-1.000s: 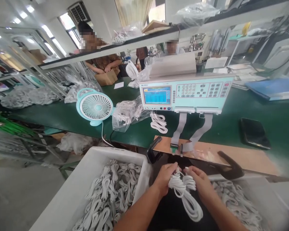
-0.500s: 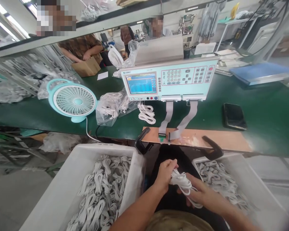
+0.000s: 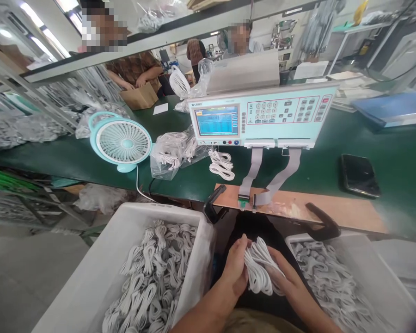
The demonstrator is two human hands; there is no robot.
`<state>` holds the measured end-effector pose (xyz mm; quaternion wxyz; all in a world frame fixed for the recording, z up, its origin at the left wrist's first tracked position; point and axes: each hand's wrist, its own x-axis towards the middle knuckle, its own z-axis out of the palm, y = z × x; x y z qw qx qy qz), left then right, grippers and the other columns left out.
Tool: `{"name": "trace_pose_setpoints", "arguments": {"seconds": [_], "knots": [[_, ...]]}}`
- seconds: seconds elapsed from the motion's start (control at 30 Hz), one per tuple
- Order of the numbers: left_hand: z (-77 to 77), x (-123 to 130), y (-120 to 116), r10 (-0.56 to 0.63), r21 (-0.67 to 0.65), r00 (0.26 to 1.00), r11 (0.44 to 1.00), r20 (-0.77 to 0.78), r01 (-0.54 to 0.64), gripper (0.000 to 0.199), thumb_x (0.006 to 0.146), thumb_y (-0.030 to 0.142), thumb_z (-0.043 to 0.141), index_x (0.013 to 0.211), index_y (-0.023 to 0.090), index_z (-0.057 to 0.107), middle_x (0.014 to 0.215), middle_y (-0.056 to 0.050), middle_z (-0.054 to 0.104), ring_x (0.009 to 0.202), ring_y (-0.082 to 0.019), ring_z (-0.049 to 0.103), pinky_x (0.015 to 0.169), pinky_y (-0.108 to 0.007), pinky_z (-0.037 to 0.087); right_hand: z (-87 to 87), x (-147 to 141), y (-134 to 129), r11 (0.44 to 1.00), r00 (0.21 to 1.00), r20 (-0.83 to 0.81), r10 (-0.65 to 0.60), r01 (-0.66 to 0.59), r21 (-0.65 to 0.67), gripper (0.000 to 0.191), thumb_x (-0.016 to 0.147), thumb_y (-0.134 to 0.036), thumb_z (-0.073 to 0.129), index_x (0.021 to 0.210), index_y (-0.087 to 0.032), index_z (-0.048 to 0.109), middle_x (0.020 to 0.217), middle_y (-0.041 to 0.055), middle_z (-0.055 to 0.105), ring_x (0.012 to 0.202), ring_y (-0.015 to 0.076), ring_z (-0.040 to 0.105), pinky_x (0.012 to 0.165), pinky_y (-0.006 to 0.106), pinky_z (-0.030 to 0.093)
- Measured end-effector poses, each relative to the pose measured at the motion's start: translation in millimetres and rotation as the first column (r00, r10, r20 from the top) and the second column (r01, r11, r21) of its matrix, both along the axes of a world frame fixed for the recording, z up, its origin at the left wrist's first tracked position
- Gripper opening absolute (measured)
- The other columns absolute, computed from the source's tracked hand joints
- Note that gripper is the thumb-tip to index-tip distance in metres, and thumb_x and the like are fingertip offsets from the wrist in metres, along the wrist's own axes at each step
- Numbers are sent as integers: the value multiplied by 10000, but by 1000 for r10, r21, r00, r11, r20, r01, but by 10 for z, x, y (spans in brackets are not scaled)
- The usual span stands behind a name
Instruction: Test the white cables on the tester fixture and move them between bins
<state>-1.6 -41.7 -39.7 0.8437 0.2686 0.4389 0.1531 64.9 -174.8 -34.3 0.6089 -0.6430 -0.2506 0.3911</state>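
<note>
Over my lap, a coiled bundle of white cable (image 3: 260, 273) lies between my two hands. My left hand (image 3: 237, 266) is closed on the bundle's left side, thumb at the top. From the right, my right hand (image 3: 284, 273) wraps round its other side; part of those fingers is hidden behind the loops. Just beyond my hands, two flat grey ribbon cables (image 3: 253, 173) run down from a tester (image 3: 263, 115) with a lit screen to small connectors at the edge of a wooden board (image 3: 298, 208).
White bins (image 3: 90, 259) full of coiled cables stand left and right of my lap. Black clamps (image 3: 321, 222) hold the board to the green bench (image 3: 319, 171). A fan (image 3: 125, 143), bagged cables (image 3: 171, 152), a loose coil (image 3: 222, 165) and a phone (image 3: 359, 175) lie there. A co-worker handles a carton (image 3: 140, 96).
The cable bundle has turned more upright and its loops lie spread between my hands. Both hands have come round its sides. My view has shifted a little left.
</note>
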Motion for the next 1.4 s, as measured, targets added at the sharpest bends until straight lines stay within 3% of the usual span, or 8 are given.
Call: {"name": "trace_pose_setpoints", "arguments": {"seconds": [0.17, 0.33, 0.47, 0.57, 0.77, 0.93, 1.13, 1.4], "knots": [[66, -124, 122, -8, 40, 997, 999, -75, 11, 426, 579, 479, 771, 784, 180, 547, 628, 52, 542, 389, -58, 428, 384, -201, 314, 45, 113, -3, 995, 981, -167, -99, 100, -4, 367, 876, -482, 512, 1137, -236, 589, 954, 44, 631, 704, 188, 571, 663, 293, 467], [202, -147, 108, -321, 131, 941, 934, -103, 333, 316, 608, 385, 739, 761, 142, 609, 507, 36, 539, 321, -39, 348, 322, -179, 212, -3, 136, -20, 999, 997, -68, 22, -24, -38, 482, 886, -466, 494, 1321, -262, 464, 1040, 60, 617, 849, 235, 587, 804, 357, 476], [295, -81, 50, -357, 275, 924, 882, -137, 382, 250, 640, 343, 696, 737, 121, 636, 516, 15, 564, 330, -35, 370, 335, -173, 244, -114, 72, -19, 996, 989, 121, 81, -77, -38, 519, 916, -416, 450, 1400, -270, 333, 1339, 71, 474, 1190, 270, 465, 1021, 415, 359], [334, -69, 55, -396, 274, 906, 864, -149, 423, 229, 655, 346, 670, 707, 127, 629, 412, 44, 480, 296, -46, 342, 316, -175, 244, -119, 51, -39, 992, 965, 232, 124, -121, -30, 515, 937, -365, 423, 1417, -268, 262, 1430, 74, 372, 1326, 256, 307, 1088, 429, 271], [393, -101, 81, -430, 110, 903, 897, -1, 428, 349, 641, 474, 685, 710, 157, 555, 380, 43, 473, 259, -54, 299, 282, -174, 211, -93, 60, -87, 990, 946, 292, 140, -140, -20, 499, 931, -301, 434, 1403, -280, 272, 1335, 77, 471, 1233, 251, 438, 1005, 383, 396], [363, -114, 101, -423, 55, 903, 906, 69, 420, 223, 667, 365, 621, 753, 170, 555, 398, 36, 478, 298, -67, 328, 295, -156, 205, -133, 51, -90, 984, 909, 380, 172, -176, -25, 470, 928, -257, 438, 1370, -273, 280, 1298, 88, 491, 1182, 247, 483, 992, 382, 405], [305, -166, 106, -426, 66, 905, 903, 18, 424, 165, 681, 301, 568, 762, 160, 596, 412, 17, 512, 304, -74, 369, 302, -158, 191, -40, 29, -94, 958, 867, 420, 268, -286, -20, 460, 912, -231, 477, 1319, -296, 271, 1236, 83, 478, 1099, 230, 515, 950, 353, 425], [318, -337, 209, -608, 128, 793, 791, 45, 599, 250, 726, 332, 583, 832, 122, 669, 460, 19, 513, 289, -64, 350, 336, -187, 213, 69, 48, -134, 917, 826, 453, 335, -396, 44, 468, 878, -173, 504, 1307, -299, 367, 1117, 74, 534, 989, 230, 541, 901, 359, 430]]}}
